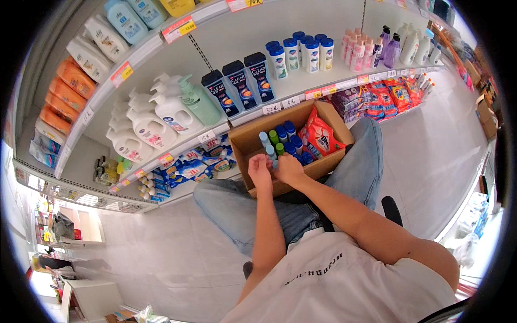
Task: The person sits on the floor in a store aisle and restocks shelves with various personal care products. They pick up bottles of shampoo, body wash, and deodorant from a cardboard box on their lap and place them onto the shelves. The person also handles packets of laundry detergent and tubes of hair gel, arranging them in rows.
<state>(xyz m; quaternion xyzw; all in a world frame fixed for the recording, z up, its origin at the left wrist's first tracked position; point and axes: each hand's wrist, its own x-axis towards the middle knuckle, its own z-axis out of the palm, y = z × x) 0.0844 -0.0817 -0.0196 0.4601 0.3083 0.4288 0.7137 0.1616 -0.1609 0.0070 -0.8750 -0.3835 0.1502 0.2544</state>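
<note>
An open cardboard box (pixel 245 141) rests at my lap, against the shelf. Both my hands reach over its near side. My left hand (pixel 260 171), fingers curled, is beside a row of light-blue-topped bottles (pixel 264 139); whatever its fingers hold is hidden. Close to it, my right hand (pixel 290 170) is closed around the upper part of a light-blue bottle (pixel 274 163), partly covered by the fingers. Green-capped bottles (pixel 274 137) and dark-blue-capped bottles (pixel 289 127) stand alongside. A red detergent bag (pixel 319 135) fills the box's right part.
The shelf holds white pump bottles (pixel 148 128), dark-blue shampoo bottles (pixel 236 83) and white bottles with blue caps (pixel 311 56). Detergent bags (pixel 385 97) lie on the lower shelf. My bent knees (pixel 369 141) flank the box. Grey floor tiles (pixel 156 258) extend behind me.
</note>
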